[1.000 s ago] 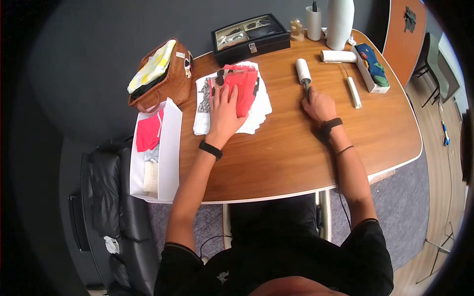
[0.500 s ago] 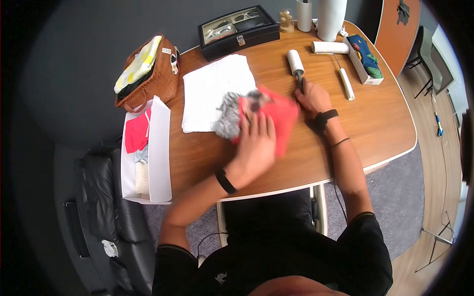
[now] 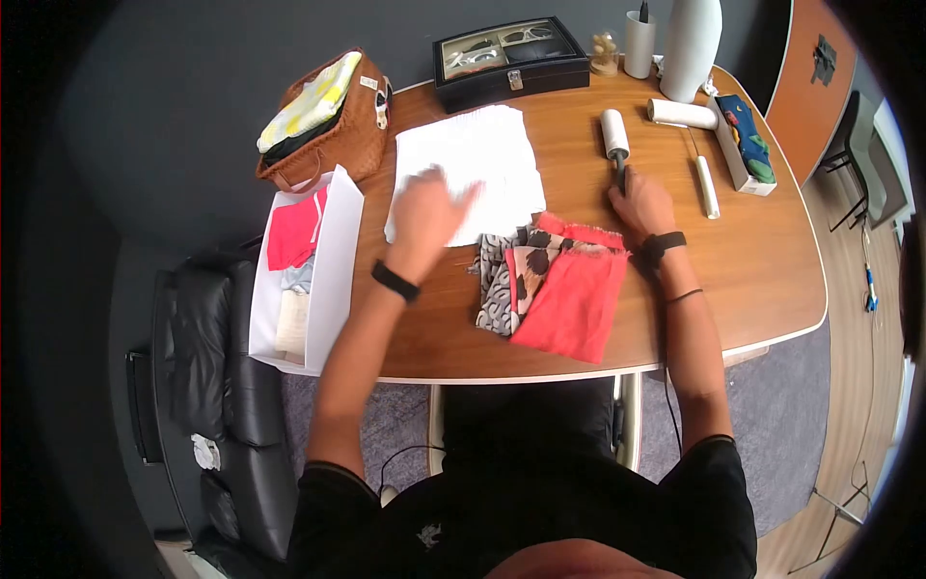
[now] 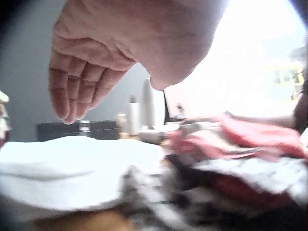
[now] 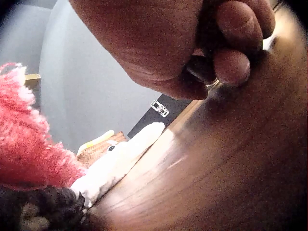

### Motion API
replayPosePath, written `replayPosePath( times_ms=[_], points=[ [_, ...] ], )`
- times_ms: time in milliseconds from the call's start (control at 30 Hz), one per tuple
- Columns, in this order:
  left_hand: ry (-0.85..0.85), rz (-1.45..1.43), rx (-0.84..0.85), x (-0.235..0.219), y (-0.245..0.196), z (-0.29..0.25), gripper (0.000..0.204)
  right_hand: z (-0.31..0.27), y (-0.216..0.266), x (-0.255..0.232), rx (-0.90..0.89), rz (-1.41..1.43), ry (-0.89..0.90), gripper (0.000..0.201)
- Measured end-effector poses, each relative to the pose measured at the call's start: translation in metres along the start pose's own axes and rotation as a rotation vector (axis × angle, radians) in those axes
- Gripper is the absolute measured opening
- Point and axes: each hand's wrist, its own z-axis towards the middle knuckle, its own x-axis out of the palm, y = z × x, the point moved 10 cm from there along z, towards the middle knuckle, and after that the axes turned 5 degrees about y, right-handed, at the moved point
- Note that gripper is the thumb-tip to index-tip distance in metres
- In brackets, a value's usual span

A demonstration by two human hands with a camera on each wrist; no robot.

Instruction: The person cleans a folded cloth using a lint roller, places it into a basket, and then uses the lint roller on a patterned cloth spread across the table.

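A folded white cloth (image 3: 482, 164) lies flat on the table. My left hand (image 3: 424, 217), blurred in the head view, is over its lower left part; in the left wrist view the hand (image 4: 110, 53) hangs above the cloth (image 4: 72, 163), fingers extended and holding nothing. Nearer the front edge lie folded scarves, one red (image 3: 579, 299) and one grey-and-black patterned (image 3: 497, 289). With curled fingers my right hand (image 3: 644, 205) grips the dark handle of a lint roller (image 3: 614, 133), which rests on the table; the right wrist view shows these fingers (image 5: 231, 43) round the handle.
At the left stand a brown basket (image 3: 338, 145) and a white box (image 3: 333, 261) with folded clothes. Along the back are a black glasses case (image 3: 511, 82) and a white vase (image 3: 691, 48). A sock box (image 3: 743, 145) and white rolls (image 3: 683, 114) sit at the right.
My left hand moved the red and patterned scarves off the white cloth toward the front, released them, and came back left over the cloth. The right hand keeps its grip on the roller.
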Motion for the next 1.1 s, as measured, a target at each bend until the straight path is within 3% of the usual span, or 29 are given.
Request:
replayPosePath(
  times_ms=[33, 100, 133, 167, 200, 233, 267, 467, 600, 700, 767, 800, 867, 933, 1000, 1100],
  points=[
    [-0.044, 0.058, -0.038, -0.002, 0.036, 0.01, 0.075, 0.0, 0.0, 0.0, -0.005, 0.001, -0.007, 0.044],
    [-0.029, 0.145, -0.162, 0.039, 0.118, 0.021, 0.084, 0.001, -0.001, 0.001, -0.003, -0.008, -0.031, 0.043],
    [-0.042, 0.147, -0.163, 0.042, 0.132, 0.028, 0.084, 0.004, -0.001, 0.0, -0.01, -0.008, -0.042, 0.043],
    [0.093, -0.069, -0.185, 0.059, 0.145, 0.033, 0.081, 0.004, -0.001, 0.001, -0.024, -0.018, -0.053, 0.043],
    [0.232, -0.288, -0.208, 0.071, 0.146, 0.03, 0.079, 0.004, -0.003, 0.005, -0.038, -0.029, -0.058, 0.042],
    [0.112, -0.554, -0.252, 0.064, 0.147, 0.028, 0.065, 0.003, -0.006, 0.009, -0.047, -0.032, -0.057, 0.042],
    [0.104, -0.556, -0.26, 0.065, 0.143, 0.024, 0.065, 0.004, -0.009, 0.012, -0.055, -0.031, -0.06, 0.042],
    [0.432, -1.209, -0.551, 0.104, 0.142, 0.017, 0.056, -0.002, 0.005, -0.003, -0.065, -0.034, -0.068, 0.042],
    [0.474, -1.499, -0.495, 0.119, 0.117, 0.03, 0.05, 0.0, 0.003, -0.001, -0.043, -0.057, -0.056, 0.042],
    [0.366, -1.587, -0.453, 0.108, 0.113, 0.043, 0.046, 0.001, 0.002, 0.002, -0.053, -0.058, -0.058, 0.041],
    [0.281, -1.461, -0.277, 0.071, 0.111, 0.063, 0.053, 0.003, 0.001, 0.003, -0.061, -0.052, -0.059, 0.04],
    [0.274, -1.466, -0.281, 0.056, 0.114, 0.07, 0.053, 0.003, 0.001, 0.003, -0.058, -0.04, -0.062, 0.04],
    [0.125, -1.303, -0.104, -0.004, 0.118, 0.092, 0.051, 0.003, 0.003, 0.002, -0.06, -0.038, -0.068, 0.039],
    [0.113, -1.157, -0.101, -0.072, 0.116, 0.103, 0.05, -0.001, 0.003, 0.0, -0.056, -0.039, -0.08, 0.038],
    [0.026, -1.048, 0.075, -0.123, 0.144, 0.142, 0.044, -0.001, 0.004, -0.003, -0.069, -0.066, -0.082, 0.037],
    [-0.123, -0.994, -0.073, -0.213, 0.177, 0.151, 0.048, -0.001, 0.003, -0.003, -0.084, -0.029, -0.094, 0.036]
  ],
)
